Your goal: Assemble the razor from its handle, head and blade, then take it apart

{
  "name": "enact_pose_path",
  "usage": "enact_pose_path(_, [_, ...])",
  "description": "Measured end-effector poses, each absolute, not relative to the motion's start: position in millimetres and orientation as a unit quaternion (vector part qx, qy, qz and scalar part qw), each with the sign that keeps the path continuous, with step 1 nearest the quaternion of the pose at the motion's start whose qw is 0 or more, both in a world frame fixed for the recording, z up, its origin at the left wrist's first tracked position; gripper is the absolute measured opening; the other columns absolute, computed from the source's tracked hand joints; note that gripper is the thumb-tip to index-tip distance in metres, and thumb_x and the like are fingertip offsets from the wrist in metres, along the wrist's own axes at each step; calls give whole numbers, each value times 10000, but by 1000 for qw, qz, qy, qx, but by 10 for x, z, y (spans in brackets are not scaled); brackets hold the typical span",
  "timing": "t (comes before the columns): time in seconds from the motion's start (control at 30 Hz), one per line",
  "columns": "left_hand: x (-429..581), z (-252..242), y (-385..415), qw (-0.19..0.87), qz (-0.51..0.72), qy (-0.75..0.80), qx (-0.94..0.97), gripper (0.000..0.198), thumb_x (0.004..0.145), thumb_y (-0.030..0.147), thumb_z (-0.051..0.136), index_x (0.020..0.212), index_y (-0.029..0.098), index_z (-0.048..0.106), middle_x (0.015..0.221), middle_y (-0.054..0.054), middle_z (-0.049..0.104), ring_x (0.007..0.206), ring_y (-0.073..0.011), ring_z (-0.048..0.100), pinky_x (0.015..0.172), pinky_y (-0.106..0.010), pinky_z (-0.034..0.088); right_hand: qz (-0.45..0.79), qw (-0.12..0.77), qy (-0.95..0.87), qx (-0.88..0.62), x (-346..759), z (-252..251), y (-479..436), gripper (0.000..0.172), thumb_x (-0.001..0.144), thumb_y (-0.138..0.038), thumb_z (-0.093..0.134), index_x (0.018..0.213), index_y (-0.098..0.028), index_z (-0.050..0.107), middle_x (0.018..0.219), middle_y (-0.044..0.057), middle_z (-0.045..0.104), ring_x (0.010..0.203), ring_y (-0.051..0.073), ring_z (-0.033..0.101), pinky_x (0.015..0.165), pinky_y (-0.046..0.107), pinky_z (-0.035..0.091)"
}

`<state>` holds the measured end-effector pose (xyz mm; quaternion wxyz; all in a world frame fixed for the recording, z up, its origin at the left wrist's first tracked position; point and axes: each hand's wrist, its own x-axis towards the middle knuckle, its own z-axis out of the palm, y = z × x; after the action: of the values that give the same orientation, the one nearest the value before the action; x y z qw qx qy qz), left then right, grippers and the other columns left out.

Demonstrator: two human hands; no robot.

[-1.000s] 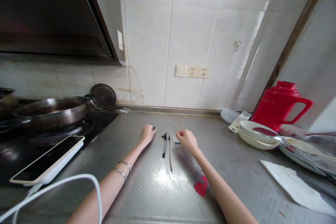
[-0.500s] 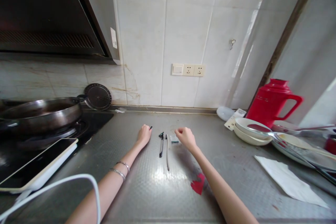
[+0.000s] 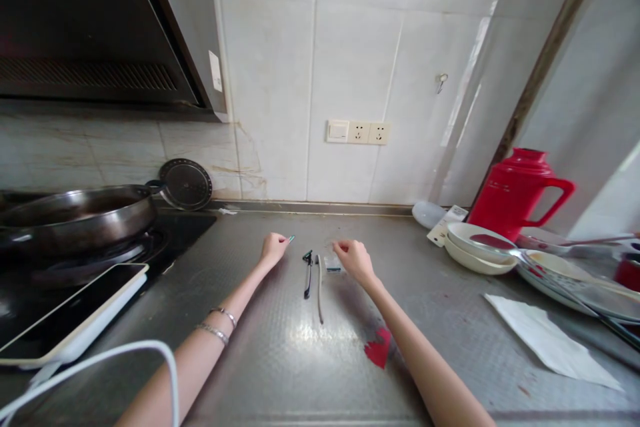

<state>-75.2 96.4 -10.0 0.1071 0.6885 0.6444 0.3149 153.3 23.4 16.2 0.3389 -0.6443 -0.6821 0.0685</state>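
My left hand (image 3: 273, 249) is closed in a pinch on a small dark piece with a teal strip (image 3: 291, 239), which looks like a razor head. My right hand (image 3: 354, 259) is curled, thumb and forefinger together, beside a small clear plastic box (image 3: 333, 263) with teal bits in it. What its fingers hold, if anything, is hidden. Between the hands lies a black razor (image 3: 308, 273) with a greenish head. Alongside it is a thin pale grey stick (image 3: 320, 290) with a dark end.
A torn red scrap (image 3: 379, 348) lies by my right forearm. Stacked bowls (image 3: 477, 263), a red thermos jug (image 3: 517, 197) and a white tissue (image 3: 553, 340) stand or lie at right. On the left are a pan (image 3: 85, 210), a phone (image 3: 75, 313) and a white cable (image 3: 125, 348).
My left hand has turned slightly, so the teal strip of the small piece now shows at its fingertips. My right hand has barely moved beside the clear box.
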Motion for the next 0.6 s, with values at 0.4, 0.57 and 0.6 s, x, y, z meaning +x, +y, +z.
enact_pose_path(0.4, [-624,223,477,418,355,451,704,288,651,396,640,620,112,678,505,-13,561,515,-107,463,519,-233,335,96,450,-794,-398,1478,188,238,218,810,-301,543,927,-186,687,806,56,658,744,146,577,655,239,440])
enact_pose_path(0.57, [-623,207,427,442,333,435,710,297,656,394,636,621,101,663,501,0,540,513,-94,455,516,-226,337,103,408,-827,-373,1470,149,239,186,786,-305,591,917,-216,687,866,48,652,808,155,571,640,238,448])
enact_pose_path(0.6, [-627,202,431,447,331,430,712,297,658,396,636,633,101,665,506,0,543,514,-94,456,516,-225,340,102,401,-830,-374,1472,136,244,178,789,-304,589,911,-220,689,860,46,650,811,156,569,647,241,449])
